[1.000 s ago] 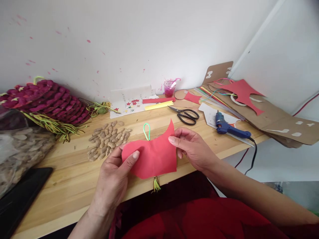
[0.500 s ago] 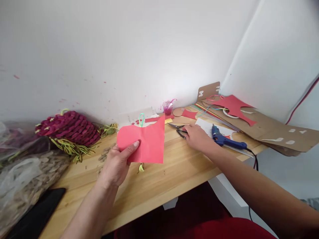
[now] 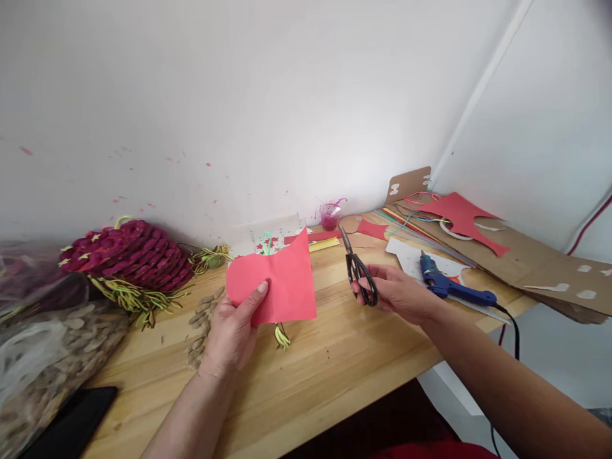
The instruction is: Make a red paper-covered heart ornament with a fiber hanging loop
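Note:
My left hand (image 3: 234,325) grips a piece of red paper (image 3: 289,280), thumb on top and the other fingers hidden beneath. Its left end is cut round, and the right side rises to a pointed corner. A green cord loop (image 3: 266,242) shows behind its upper edge, and a yellow-green tassel (image 3: 282,336) hangs below it. Closed around the black handles of a pair of scissors (image 3: 352,262), my right hand (image 3: 389,290) holds them above the table, blades together and pointing up and away from me. A gap separates the scissors from the paper.
A blue glue gun (image 3: 444,287) lies on white paper at the right, its cord running off the table. Cardboard sheets (image 3: 526,264) carry a red paper offcut (image 3: 461,213). A pink-stained cup (image 3: 329,217) stands by the wall. Left are a maroon scaled craft piece (image 3: 138,255) and a bag (image 3: 52,357).
My right hand has lifted the scissors off the table, brought them nearer and turned the blades upward. My left hand still holds the red paper. The view has shifted slightly.

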Demonstrator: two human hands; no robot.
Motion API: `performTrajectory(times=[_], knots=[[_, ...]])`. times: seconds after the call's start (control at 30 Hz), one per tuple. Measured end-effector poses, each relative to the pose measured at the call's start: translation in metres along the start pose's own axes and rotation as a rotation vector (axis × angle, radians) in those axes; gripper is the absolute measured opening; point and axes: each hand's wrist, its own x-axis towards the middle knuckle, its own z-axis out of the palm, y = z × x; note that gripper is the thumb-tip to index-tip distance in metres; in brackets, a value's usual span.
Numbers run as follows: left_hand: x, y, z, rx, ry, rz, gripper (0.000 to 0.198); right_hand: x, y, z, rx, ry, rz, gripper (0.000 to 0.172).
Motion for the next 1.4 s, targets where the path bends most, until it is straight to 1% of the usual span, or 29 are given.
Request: performTrajectory(times=[0.03, 0.07, 0.13, 0.2, 0.27, 0.33, 0.47, 0.6, 0.9, 1.03, 1.23, 1.4], knots=[[-0.001, 0.001, 0.001, 0.003, 0.004, -0.004, 0.048, -0.004, 0.0, 0.008, 0.12, -0.065, 0.008, 0.037], [-0.001, 0.001, 0.002, 0.007, 0.006, -0.008, 0.047, -0.007, 0.001, 0.015, 0.194, -0.098, 0.003, 0.04], [-0.002, 0.002, 0.002, 0.013, 0.009, -0.013, 0.042, -0.012, 0.002, 0.027, 0.232, -0.141, -0.044, 0.044], [-0.002, 0.002, 0.001, 0.015, 0.012, -0.012, 0.04, -0.014, 0.002, 0.034, 0.188, -0.182, -0.117, 0.048], [-0.002, 0.002, 0.0, 0.014, 0.013, -0.008, 0.04, -0.015, 0.0, 0.037, 0.11, -0.219, -0.171, 0.056], [-0.002, 0.001, -0.001, 0.017, 0.006, -0.006, 0.039, -0.016, -0.002, 0.037, 0.03, -0.234, -0.207, 0.056], [-0.003, -0.001, 0.0, 0.044, -0.037, -0.025, 0.035, -0.017, -0.003, 0.036, -0.118, -0.194, -0.253, 0.045], [-0.006, -0.002, 0.001, 0.06, -0.064, -0.052, 0.041, -0.017, 0.0, 0.036, -0.197, -0.169, -0.264, 0.04], [-0.008, -0.002, 0.003, 0.106, -0.035, -0.117, 0.043, -0.018, -0.002, 0.036, -0.21, -0.155, -0.248, 0.037], [-0.007, -0.003, 0.002, 0.119, -0.031, -0.121, 0.047, -0.018, 0.0, 0.035, -0.172, -0.14, -0.242, 0.033], [-0.004, -0.003, -0.002, 0.127, -0.046, -0.135, 0.044, -0.019, 0.004, 0.03, -0.174, -0.131, -0.154, 0.029], [-0.003, -0.001, -0.003, 0.161, -0.057, -0.133, 0.044, -0.022, 0.002, 0.022, -0.255, -0.113, -0.122, 0.034]])
